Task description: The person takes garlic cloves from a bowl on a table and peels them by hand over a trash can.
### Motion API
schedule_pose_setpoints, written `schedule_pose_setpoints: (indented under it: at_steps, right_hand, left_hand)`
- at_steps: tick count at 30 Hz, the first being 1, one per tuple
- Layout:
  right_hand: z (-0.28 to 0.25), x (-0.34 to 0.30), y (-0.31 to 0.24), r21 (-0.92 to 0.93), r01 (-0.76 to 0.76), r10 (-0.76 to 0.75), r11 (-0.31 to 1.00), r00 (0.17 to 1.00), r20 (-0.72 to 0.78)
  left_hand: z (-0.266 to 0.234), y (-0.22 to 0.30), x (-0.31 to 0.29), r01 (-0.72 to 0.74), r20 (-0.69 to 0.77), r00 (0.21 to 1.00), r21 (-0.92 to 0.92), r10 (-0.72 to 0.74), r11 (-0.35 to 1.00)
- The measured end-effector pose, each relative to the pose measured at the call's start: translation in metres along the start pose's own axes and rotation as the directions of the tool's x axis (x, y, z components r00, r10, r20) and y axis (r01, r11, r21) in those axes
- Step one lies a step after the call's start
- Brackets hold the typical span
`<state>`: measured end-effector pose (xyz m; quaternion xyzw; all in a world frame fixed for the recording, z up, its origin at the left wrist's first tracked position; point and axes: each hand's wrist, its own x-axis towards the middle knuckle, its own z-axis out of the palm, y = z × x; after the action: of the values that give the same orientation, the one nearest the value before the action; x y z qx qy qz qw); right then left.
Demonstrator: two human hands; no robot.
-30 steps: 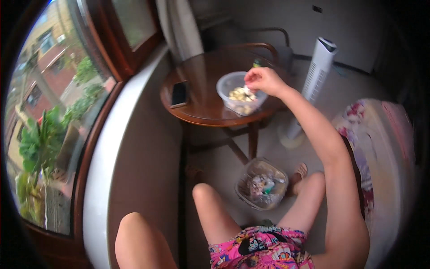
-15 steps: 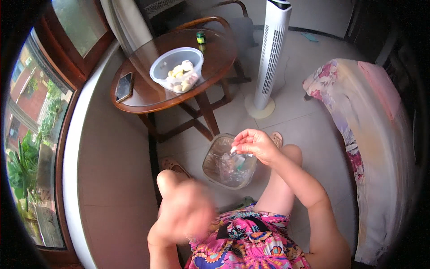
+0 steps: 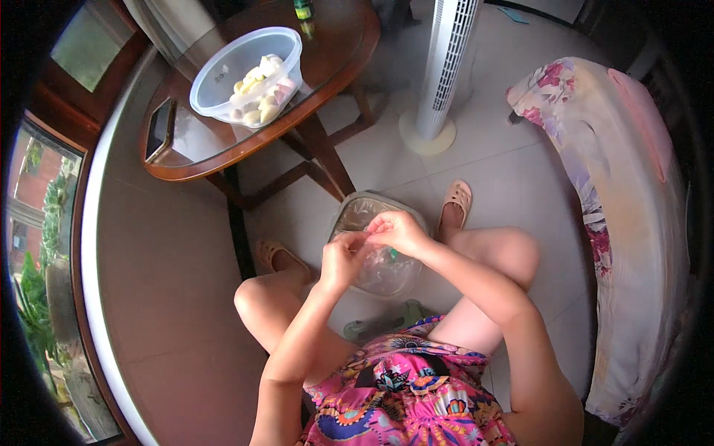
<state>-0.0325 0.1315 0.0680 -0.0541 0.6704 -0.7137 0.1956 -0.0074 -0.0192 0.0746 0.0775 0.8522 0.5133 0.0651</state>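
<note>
My left hand (image 3: 340, 262) and my right hand (image 3: 400, 235) meet at the fingertips above a waste bin (image 3: 366, 198). Both hands are closed in a pinch; whatever lies between the fingers is too small and covered to name. The bin has a clear plastic liner (image 3: 385, 281), with a bit of green showing inside. Farther off to the left, a translucent plastic bowl (image 3: 212, 80) stands on a round table, holding several pale, rounded pieces (image 3: 257, 87), some yellowish and some pinkish.
On the glass-topped wooden table (image 3: 195, 165) lie a phone (image 3: 160, 131) and a small green bottle (image 3: 303, 10). A white tower fan (image 3: 445, 78) stands beyond the bin. Cloth-covered furniture (image 3: 621, 223) lines the right side; a window (image 3: 56, 245) is at left.
My left hand has come up and forward to meet my right hand, which has moved slightly left. The view has tilted lower, so the table and bowl sit higher and farther left.
</note>
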Motion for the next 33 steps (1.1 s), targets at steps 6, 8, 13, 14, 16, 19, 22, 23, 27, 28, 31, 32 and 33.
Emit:
schedule_pose_setpoints:
  at_steps: [6,8,13,14,16,19,22,23,27,28,31,32,33]
  right_hand:
    - [-0.004,0.033,0.056,-0.577,-0.181,0.179,0.796,0.982,-0.061]
    - [-0.013,0.033,0.086,-0.719,-0.076,0.071,0.691,0.997,-0.036]
    - [-0.005,0.029,0.079,-0.912,-0.073,0.185,0.404,0.983,0.004]
    - [-0.006,0.029,0.08,-0.916,-0.069,0.179,0.396,0.984,0.003]
    - [-0.009,0.028,0.083,-0.947,0.014,-0.093,0.322,0.995,-0.017]
    - [0.007,0.024,0.029,-0.577,0.054,-0.126,0.815,0.988,-0.086]
    - [0.018,0.009,-0.025,-0.443,0.081,-0.15,0.893,0.981,-0.123]
    - [0.019,0.003,-0.041,-0.394,0.117,-0.181,0.912,0.975,-0.128]
    - [0.015,-0.004,-0.039,-0.184,0.056,-0.061,0.981,0.998,-0.018]
    - [0.014,-0.007,-0.04,-0.069,-0.053,0.052,0.996,0.999,-0.014]
    - [0.014,-0.006,-0.032,0.146,-0.139,0.147,0.979,0.988,-0.045]
    - [0.015,-0.006,-0.032,0.16,-0.14,0.147,0.977,0.988,-0.034]
    - [0.015,-0.005,-0.029,0.166,-0.14,0.148,0.976,0.988,-0.035]
  left_hand:
    - [-0.013,-0.032,0.01,0.283,-0.001,0.944,-0.516,-0.331,0.808]
    - [-0.017,-0.029,0.01,0.299,0.017,0.929,-0.623,-0.369,0.723]
    - [-0.023,-0.021,0.001,0.288,0.084,0.923,-0.798,-0.375,0.53]
    - [-0.021,-0.019,0.004,0.234,0.049,0.944,-0.795,-0.326,0.56]
    - [-0.017,-0.01,0.001,0.227,0.051,0.947,-0.806,-0.317,0.547]
    - [-0.017,-0.008,-0.003,0.223,0.096,0.963,-0.81,-0.252,0.542]
    - [-0.017,0.006,-0.006,0.193,0.091,0.975,-0.794,-0.202,0.576]
    - [-0.017,0.009,-0.005,0.174,0.053,0.976,-0.771,-0.211,0.612]
    - [-0.009,0.008,-0.005,0.048,-0.145,0.977,-0.563,-0.155,0.825]
    - [-0.006,0.002,-0.004,-0.003,-0.187,0.977,-0.476,-0.098,0.879]
    - [0.001,-0.001,-0.002,-0.124,-0.247,0.969,-0.38,0.028,0.917]
    - [0.002,-0.003,-0.001,-0.123,-0.272,0.962,-0.377,0.017,0.918]
    - [0.001,-0.004,0.0,-0.119,-0.268,0.963,-0.373,0.016,0.92]
